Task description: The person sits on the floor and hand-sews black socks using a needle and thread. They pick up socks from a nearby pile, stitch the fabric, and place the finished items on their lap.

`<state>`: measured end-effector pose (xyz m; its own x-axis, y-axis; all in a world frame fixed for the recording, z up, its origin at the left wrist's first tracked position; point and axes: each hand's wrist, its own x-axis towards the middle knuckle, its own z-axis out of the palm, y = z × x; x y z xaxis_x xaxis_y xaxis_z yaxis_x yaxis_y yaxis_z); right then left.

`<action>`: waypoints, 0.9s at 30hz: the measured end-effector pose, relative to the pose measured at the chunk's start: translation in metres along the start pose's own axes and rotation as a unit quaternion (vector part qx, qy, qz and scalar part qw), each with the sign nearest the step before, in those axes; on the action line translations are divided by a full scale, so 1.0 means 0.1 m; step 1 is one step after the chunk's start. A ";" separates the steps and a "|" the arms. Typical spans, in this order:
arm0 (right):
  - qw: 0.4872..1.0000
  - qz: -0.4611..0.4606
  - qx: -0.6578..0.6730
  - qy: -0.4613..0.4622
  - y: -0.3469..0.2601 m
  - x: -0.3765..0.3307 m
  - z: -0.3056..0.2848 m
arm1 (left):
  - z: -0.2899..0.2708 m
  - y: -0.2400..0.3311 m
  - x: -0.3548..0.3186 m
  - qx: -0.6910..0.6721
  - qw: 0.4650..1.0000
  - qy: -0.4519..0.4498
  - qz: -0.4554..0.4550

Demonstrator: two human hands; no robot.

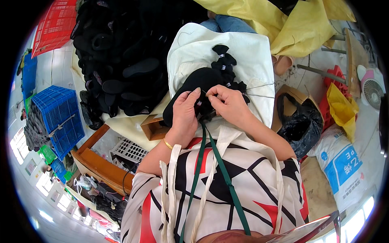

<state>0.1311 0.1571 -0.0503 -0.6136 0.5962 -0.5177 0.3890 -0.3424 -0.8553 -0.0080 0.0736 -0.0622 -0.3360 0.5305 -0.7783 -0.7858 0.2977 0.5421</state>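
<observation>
Black felt shoe upper held in two bare hands over a cloth-covered lap.

Blue plastic lattice crates point(60, 121) stand at the far left, and beside them a heap of black soft shoe pieces point(121, 56) rises above a small brown cardboard box point(153, 127). The left hand point(185, 115), a gold bangle on its wrist, is clenched around the black felt shoe upper point(198, 83), thumb pressed on top. The right hand point(230, 104) touches it, fingertips pinched on the upper's edge where a thin thread point(259, 96) runs off rightward. The upper lies on a white cloth point(251, 52). Farther right sit a black plastic bag point(298, 125) and a crumpled yellow sheet point(342, 107).
</observation>
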 end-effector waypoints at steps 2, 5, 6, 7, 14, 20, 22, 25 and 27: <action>1.000 0.000 0.003 0.002 0.00 0.00 0.00 | 0.00 0.00 0.00 0.000 1.000 0.000 0.002; 1.000 0.003 0.009 0.003 0.00 0.01 0.01 | 0.02 0.00 -0.02 -0.004 1.000 0.003 0.004; 1.000 0.010 0.015 0.000 0.00 0.01 0.01 | 0.01 0.00 -0.02 -0.002 1.000 0.004 0.004; 1.000 0.016 0.020 -0.003 0.01 0.01 0.00 | 0.01 -0.01 -0.01 0.000 1.000 0.005 0.004; 0.999 0.026 0.021 -0.013 0.00 0.06 0.02 | 0.05 -0.03 -0.11 0.025 0.999 0.003 0.020; 0.996 -0.066 -0.049 0.023 0.22 0.04 0.10 | 0.01 -0.02 -0.07 0.005 1.000 -0.002 0.019; 0.990 -0.105 -0.082 0.033 0.27 0.04 0.11 | 0.00 -0.02 -0.05 0.007 1.000 0.006 0.016; 0.986 -0.119 -0.108 0.047 0.23 0.04 0.12 | -0.01 0.00 -0.04 0.011 1.000 0.011 0.005; 0.982 -0.131 -0.116 0.065 0.23 0.05 0.15 | -0.02 0.00 -0.04 0.021 1.000 0.002 0.005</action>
<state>0.1269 0.1411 -0.0730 -0.6258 0.7353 -0.2604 0.3850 0.0008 -0.9229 -0.0080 0.0697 -0.0601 -0.3463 0.5310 -0.7734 -0.7598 0.3248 0.5633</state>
